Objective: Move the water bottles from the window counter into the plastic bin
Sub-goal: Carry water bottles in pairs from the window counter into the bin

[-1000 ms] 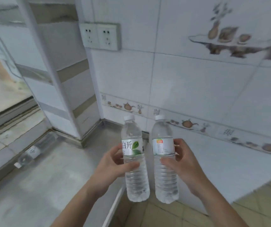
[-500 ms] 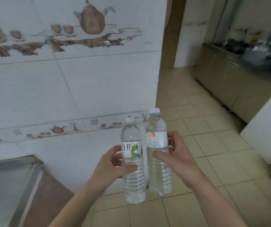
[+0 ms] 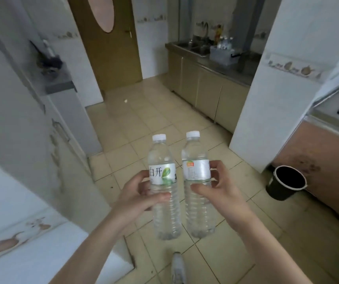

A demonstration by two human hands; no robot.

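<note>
Water bottles, two of them, are carried upright and side by side above a tiled kitchen floor (image 3: 148,119) in the head-camera view. The left hand (image 3: 138,198) wraps its fingers (image 3: 144,175) around the bottle with the green leaf label (image 3: 163,189); the right hand (image 3: 220,193) is closed the same way on the bottle with the orange-marked label (image 3: 198,185). Both caps are on, and the two bottles stand near each other without clearly touching.

Across the room, a clear plastic bin (image 3: 222,54) sits on the steel desk (image 3: 226,68) beside the sink, with what look like bottle tops already showing above its rim; blur makes the count unreadable. A dark bucket (image 3: 285,183) stands on the floor to the right, beside a white tiled pillar (image 3: 267,99).

Judging by the task, the step in hand is the walk to the bin. Doing it well likely means keeping each grip at the label band, holding the bottles vertical and apart, steering clear of the bucket, and lowering each bottle base-first into free space, not dropping it onto those already inside.
</note>
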